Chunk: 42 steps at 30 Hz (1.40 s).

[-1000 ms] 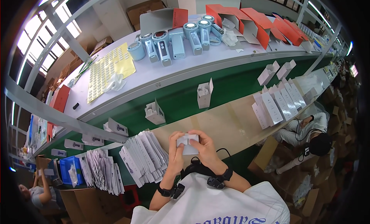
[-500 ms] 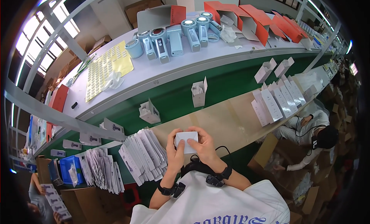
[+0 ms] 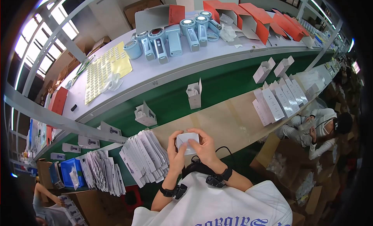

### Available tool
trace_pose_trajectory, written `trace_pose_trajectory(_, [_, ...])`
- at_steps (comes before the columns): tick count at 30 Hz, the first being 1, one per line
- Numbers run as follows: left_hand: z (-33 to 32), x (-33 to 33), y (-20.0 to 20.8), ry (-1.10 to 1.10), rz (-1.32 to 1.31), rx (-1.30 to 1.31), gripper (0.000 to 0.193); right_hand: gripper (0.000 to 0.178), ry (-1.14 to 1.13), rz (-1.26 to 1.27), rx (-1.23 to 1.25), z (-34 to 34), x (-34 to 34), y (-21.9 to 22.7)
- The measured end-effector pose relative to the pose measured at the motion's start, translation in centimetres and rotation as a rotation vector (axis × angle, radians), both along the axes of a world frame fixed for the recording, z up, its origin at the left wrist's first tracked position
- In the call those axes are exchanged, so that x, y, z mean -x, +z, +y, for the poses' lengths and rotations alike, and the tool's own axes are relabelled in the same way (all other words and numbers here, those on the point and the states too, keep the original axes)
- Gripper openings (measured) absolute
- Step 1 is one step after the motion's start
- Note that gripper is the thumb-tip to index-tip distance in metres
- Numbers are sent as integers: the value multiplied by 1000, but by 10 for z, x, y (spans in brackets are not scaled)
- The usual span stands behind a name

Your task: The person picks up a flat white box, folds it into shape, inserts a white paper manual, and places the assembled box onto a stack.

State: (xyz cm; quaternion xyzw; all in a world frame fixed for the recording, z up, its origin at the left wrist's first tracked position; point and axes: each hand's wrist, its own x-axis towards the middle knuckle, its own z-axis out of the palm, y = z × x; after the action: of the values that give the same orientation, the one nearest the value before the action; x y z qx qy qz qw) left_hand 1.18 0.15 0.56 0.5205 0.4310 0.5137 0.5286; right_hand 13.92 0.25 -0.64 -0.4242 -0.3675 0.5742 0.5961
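We hold a small white carton (image 3: 187, 141) above the near edge of the tan worktop (image 3: 229, 117), close to the chest. Our left hand (image 3: 176, 154) curls round its left side with the thumb on its face, and our right hand (image 3: 204, 146) closes over its top and right side; both are wrapped snugly on it, likely to keep its walls square while the flaps are worked.

Just left of the hands a fanned stack of flat white carton blanks (image 3: 143, 156) lies at the worktop's left end, within easy reach. Two half-formed white cartons (image 3: 194, 94) stand open on the green belt (image 3: 217, 84) beyond. Toward the right end, a row of flat white sleeves (image 3: 278, 99) leans in order. On the pale upper shelf (image 3: 155, 76) sit light-blue handheld devices (image 3: 171, 41), a yellow sticker sheet (image 3: 103, 68), and red-orange open boxes (image 3: 252, 16) at its far right.
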Motion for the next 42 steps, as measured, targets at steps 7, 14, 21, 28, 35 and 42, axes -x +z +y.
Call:
trace_pose_trajectory(7, [-1, 15, 3, -279, 367, -163, 91, 34, 72, -28, 1, 4, -4, -3])
trace_pose_trajectory(14, [6, 24, 5, -316, 489, -231, 108, 37, 228, 95, -12, 10, -22, 7])
trace_pose_trajectory(21, [4, 17, 11, -276, 511, -312, 100, 41, 284, 46, 0, 1, -20, 5])
trace_pose_trajectory(28, [9, 21, -8, -224, 421, -501, 96, 48, 203, -501, -428, 3, -16, 27])
trace_pose_trajectory(35, [10, 22, 35, -308, 612, -419, 91, 56, 401, 177, 45, 0, -34, 28])
trace_pose_trajectory(42, [13, 21, 34, -300, 618, -460, 88, 54, 390, 86, -27, 6, -35, 27])
